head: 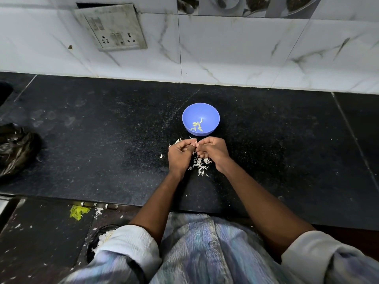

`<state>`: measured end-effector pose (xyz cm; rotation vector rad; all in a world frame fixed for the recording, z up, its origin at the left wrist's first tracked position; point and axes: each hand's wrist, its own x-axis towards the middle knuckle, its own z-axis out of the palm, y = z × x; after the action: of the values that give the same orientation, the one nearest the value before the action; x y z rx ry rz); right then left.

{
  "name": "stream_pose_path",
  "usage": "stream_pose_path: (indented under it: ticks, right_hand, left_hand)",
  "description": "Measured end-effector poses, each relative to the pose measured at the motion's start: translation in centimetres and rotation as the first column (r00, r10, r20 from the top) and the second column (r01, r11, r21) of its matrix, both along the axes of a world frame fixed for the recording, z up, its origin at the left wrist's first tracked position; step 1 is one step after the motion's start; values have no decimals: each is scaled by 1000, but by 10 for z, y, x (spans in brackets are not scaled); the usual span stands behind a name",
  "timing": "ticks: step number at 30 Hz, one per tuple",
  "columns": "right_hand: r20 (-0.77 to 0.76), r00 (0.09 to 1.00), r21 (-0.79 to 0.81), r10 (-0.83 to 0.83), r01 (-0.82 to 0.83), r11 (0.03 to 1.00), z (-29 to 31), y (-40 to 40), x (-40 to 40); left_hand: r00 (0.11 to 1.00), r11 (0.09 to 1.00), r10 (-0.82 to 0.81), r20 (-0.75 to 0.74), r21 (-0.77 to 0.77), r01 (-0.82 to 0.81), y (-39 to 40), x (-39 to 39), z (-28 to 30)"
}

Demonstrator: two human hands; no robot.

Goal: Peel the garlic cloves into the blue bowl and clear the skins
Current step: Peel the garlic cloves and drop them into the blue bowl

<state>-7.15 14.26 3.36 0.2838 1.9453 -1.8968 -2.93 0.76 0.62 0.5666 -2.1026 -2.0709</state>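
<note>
Blue bowl [201, 119] sits at frame centre on the black stone counter [102, 150], just above the two hands and apart from them by a narrow strip of counter. Several peeled garlic cloves [196, 126] lie in its bottom, pale green-white.

Left hand [180, 155] and right hand [214, 151] meet directly below the bowl, fingertips touching at the midline. Both have fingers curled inward, pinching at something small between them; a pale speck shows at the meeting point, too small to say whether it is a clove or skin. Left hand shows its back to the camera, knuckles up. Right hand is turned with curled fingers facing left. Both wrists are raised off the counter; forearms run down and outward to the lower frame, with pale rolled sleeves at the elbows.

Garlic skins [201, 166] are scattered on the counter beneath and between the hands, a dense white patch just below the right hand's fingers, with a few more flakes at the upper left of the left hand.

Black plastic bag [16, 148] lies crumpled at the left edge. Switch-and-socket plate [111, 27] is on the marble-tiled wall, upper left. White flakes and a yellow-green scrap [78, 212] litter the floor, lower left.
</note>
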Motion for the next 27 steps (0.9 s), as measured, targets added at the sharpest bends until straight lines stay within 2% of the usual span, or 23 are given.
stream_pose_path:
  ticks: [7,10,14,18,27]
  right_hand:
    - [-63,996,143,58,-49,988,-6,4,-7]
    - [-86,992,175,96,-80,981,-6,8,-9]
    - [-165,981,299,106,-52,953,-3,13,-12]
    - [-262,941,411,216,-94,907,1,14,-15]
    - [-400,840,572,366,-83,816,-1,8,-15]
  left_hand:
    - [999,993,-25,28,116,22,1,0,1]
    - [999,994,-11,41,109,6,0,-3,0]
    - [999,999,6,37,40,-8,-2,-6,-5]
    - [999,1000,3,32,0,-3,-4,-5,-6]
    - [1000,965,-19,-13,-261,15,-6,1,0]
